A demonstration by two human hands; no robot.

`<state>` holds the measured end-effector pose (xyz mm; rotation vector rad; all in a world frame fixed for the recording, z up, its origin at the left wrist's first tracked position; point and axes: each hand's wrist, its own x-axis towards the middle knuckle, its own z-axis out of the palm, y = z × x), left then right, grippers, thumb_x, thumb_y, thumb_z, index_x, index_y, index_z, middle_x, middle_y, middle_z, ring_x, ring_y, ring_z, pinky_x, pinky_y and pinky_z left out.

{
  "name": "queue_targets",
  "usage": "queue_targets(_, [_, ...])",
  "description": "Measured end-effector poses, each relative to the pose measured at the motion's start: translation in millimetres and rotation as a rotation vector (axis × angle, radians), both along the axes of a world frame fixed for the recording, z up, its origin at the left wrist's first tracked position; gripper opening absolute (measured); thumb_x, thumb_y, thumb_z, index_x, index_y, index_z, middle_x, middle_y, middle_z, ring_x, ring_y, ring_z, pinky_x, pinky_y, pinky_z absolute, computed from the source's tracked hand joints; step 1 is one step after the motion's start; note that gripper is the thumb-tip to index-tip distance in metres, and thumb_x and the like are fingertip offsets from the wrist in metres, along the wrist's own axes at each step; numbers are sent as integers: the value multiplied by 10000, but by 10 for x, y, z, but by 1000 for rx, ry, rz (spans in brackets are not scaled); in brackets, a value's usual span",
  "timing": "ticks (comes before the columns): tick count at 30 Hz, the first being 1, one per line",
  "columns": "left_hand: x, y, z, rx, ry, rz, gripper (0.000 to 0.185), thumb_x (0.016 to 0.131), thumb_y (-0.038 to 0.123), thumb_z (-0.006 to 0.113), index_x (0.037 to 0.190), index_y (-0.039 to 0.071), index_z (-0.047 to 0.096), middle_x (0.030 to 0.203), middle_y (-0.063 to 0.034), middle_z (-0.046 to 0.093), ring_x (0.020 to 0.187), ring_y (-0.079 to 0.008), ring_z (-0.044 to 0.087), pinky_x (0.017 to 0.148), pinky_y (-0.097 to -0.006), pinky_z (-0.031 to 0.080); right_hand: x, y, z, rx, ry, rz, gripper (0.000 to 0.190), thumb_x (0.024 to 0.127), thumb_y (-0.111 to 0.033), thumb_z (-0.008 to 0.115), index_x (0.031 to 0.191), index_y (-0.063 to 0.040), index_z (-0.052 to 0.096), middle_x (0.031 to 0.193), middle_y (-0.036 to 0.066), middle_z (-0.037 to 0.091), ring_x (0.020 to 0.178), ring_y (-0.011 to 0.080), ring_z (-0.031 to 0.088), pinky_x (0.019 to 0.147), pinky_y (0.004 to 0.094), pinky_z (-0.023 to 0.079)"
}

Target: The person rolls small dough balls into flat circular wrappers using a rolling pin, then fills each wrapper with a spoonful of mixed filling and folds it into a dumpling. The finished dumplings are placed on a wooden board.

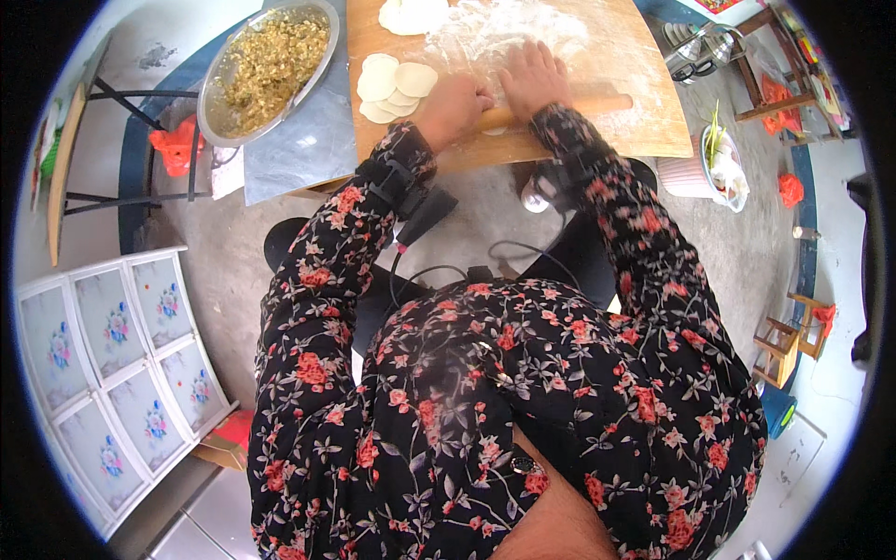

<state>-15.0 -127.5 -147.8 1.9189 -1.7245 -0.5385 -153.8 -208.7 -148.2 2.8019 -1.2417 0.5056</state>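
Note:
A wooden rolling pin [603, 104] lies across the near part of a floured wooden board [658, 115]. My right hand [535, 78] rests over it with the fingers spread forward and the palm by the pin. My left hand [455, 108] is curled at the pin's left end; what its fingers hold is partly hidden. A small piece of pale dough [494, 131] shows under the pin. Left of my left hand lie several overlapping round dough wrappers [380, 78]. A larger lump of dough [413, 14] sits at the board's far left, beside scattered white flour [504, 28].
A metal bowl of chopped filling [204, 115] stands on the grey tabletop [301, 154] at left. A bin with a liner [686, 168] stands right of the board, near a metal kettle [714, 49]. A white cabinet [105, 329] is at lower left. Cables hang over my lap.

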Motion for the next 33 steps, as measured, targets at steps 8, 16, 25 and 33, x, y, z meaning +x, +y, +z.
queue_targets(8, [46, 96, 6, 91, 376, 0, 203, 769, 233, 612, 826, 56, 692, 740, -162, 642, 677, -324, 613, 644, -373, 486, -240, 243, -79, 19, -7, 45, 392, 872, -324, 433, 1131, -59, 558, 1223, 150, 515, 1193, 292, 435, 987, 455, 332])
queue_targets(16, [-15, 10, -51, -150, -96, -29, 231, 750, 246, 627, 816, 34, 689, 712, -171, 633, 658, -329, 606, 620, -380, 485, -66, 73, -225, -225, -18, 93, 401, 884, -312, 433, 1138, -23, 544, 1292, 192, 458, 1236, 305, 391, 1003, 444, 320])
queue_targets(25, [83, 122, -22, -23, -120, -20, 168, 753, 197, 624, 823, 60, 692, 727, -169, 632, 684, -333, 608, 637, -392, 484, -6, 168, -39, -89, -70, 63, 387, 906, -335, 425, 1153, -52, 516, 1256, 159, 480, 1204, 306, 413, 979, 431, 331])
queue_targets(33, [7, 161, 2, -58, 144, 32, 162, 760, 185, 622, 803, 42, 688, 756, -178, 629, 704, -354, 602, 641, -416, 479, -238, 450, 41, 93, -20, 43, 398, 877, -304, 446, 1156, -33, 530, 1235, 176, 506, 1199, 321, 431, 1006, 423, 312])
